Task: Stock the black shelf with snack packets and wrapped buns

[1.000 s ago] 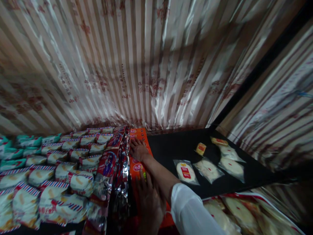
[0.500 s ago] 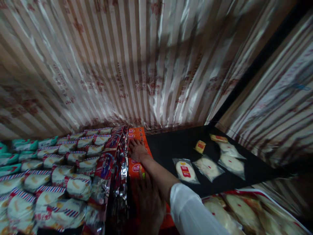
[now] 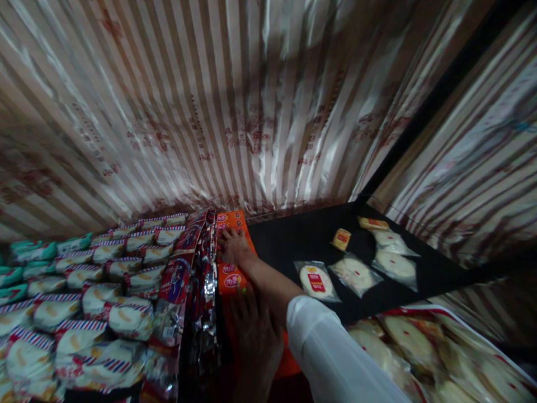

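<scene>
An orange printed plastic packet or sheet [image 3: 230, 279] with round pink-and-white logos lies lengthwise on the dark shelf, running toward the back. My right hand [image 3: 235, 247], reaching in from the right in a white sleeve, rests palm down on its far part with fingers spread. Nearer to me, my left hand [image 3: 257, 330] lies in shadow on the same orange packaging, fingers stretched forward and apart. Just left of both hands stands a tight row of dark red, shiny foil packets [image 3: 205, 280]. The underside of each palm is hidden.
Rows of wrapped bread rolls [image 3: 130, 317] fill the left, with teal packets [image 3: 36, 252] behind. On the black shelf [image 3: 285, 238] at right lie several round flatbreads in clear bags [image 3: 316, 280] and a small yellow packet [image 3: 341, 239]. An open bag of flatbreads [image 3: 413, 341] sits front right. Striped sheeting [image 3: 251, 129] hangs behind.
The view has shifted slightly, so everything sits a little further left and higher. Both hands stay on the orange packaging, and the right hand's fingers look slightly more spread.
</scene>
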A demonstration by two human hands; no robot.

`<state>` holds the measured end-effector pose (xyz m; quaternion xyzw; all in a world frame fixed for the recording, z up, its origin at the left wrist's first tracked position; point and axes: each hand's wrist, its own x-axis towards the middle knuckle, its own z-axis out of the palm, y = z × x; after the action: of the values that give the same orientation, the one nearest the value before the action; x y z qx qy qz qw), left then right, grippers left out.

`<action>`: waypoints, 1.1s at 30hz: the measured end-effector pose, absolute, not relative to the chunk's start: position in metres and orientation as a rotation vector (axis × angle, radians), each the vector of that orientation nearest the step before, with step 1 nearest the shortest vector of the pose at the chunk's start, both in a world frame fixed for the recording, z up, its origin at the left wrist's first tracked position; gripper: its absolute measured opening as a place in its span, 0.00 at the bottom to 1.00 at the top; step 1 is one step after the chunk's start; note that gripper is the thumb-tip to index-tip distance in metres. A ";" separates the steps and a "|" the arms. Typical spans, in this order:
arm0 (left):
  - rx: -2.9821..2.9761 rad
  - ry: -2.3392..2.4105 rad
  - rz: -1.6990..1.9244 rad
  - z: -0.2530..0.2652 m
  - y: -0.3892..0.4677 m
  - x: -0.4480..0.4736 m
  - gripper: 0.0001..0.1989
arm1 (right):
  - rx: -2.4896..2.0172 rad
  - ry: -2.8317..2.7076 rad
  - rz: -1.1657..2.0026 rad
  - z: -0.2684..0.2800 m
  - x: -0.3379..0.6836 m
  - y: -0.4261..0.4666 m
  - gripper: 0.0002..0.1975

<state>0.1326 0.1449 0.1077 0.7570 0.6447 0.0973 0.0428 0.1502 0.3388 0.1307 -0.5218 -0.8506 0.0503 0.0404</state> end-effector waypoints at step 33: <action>2.368 1.946 0.226 0.105 0.147 0.130 0.23 | -1.753 -2.395 0.378 0.122 0.146 0.372 0.23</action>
<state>0.1302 0.1470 0.1050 0.7701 0.6327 0.0736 0.0341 0.1456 0.3723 0.1224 -0.5843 -0.7982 0.1259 0.0747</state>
